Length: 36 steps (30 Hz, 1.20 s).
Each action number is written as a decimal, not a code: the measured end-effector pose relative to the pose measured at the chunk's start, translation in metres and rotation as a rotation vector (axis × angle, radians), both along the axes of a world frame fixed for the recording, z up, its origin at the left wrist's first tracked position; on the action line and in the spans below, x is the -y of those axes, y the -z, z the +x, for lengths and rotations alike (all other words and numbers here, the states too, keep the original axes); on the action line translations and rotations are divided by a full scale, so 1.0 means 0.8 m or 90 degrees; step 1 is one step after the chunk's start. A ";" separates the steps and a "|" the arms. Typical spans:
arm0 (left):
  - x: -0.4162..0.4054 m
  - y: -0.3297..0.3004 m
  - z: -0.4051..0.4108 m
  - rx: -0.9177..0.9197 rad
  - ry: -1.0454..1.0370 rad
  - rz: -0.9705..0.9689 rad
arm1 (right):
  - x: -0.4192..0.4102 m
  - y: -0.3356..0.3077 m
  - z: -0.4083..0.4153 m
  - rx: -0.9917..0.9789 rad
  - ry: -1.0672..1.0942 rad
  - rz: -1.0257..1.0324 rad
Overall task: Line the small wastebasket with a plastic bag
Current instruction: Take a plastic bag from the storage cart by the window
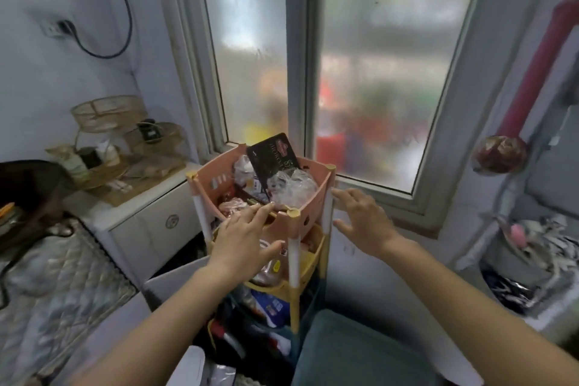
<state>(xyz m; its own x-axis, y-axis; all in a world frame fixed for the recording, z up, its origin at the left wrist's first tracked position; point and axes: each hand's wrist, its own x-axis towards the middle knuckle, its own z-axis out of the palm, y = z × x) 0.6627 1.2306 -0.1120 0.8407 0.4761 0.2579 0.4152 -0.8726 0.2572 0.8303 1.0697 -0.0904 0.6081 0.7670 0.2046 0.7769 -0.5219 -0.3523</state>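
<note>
A tiered plastic rack stands by the window. Its top pink basket (308,213) holds crumpled clear plastic bags (291,186), snack packets and a black box (272,157). My left hand (246,236) reaches over the front rim of the pink basket with fingers spread, fingertips at the packets inside. To the right of the rack's corner post my right hand (365,222) hovers with fingers apart and holds nothing. No small wastebasket shows in the view.
A yellow basket (308,263) with more items sits below the pink one. A white cabinet (147,222) with gold wire baskets stands to the left, a quilted bed (56,285) at lower left. A teal cushion (360,351) lies at bottom. Frosted windows are behind.
</note>
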 end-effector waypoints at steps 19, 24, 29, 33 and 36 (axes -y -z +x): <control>-0.180 0.067 0.223 0.000 -0.050 -0.372 | -0.232 0.083 0.218 -0.068 -0.251 -0.015; -0.193 0.034 0.225 -0.016 0.005 -0.374 | -0.234 0.059 0.207 -0.142 -0.259 0.169; -0.200 -0.013 0.218 -0.011 0.078 -0.343 | -0.216 0.009 0.187 -0.206 -0.239 0.293; -0.183 -0.039 0.208 0.040 0.126 -0.312 | -0.190 -0.027 0.160 -0.217 -0.204 0.360; -0.161 -0.053 0.190 0.115 0.171 -0.341 | -0.164 -0.046 0.131 -0.203 -0.185 0.399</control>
<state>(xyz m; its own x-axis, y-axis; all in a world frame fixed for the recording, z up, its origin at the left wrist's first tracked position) 0.8144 1.3592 -0.0698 0.9145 0.3562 0.1917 0.1074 -0.6706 0.7340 0.9348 1.2009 -0.0536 0.5025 0.7032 0.5030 0.6636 0.0591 -0.7457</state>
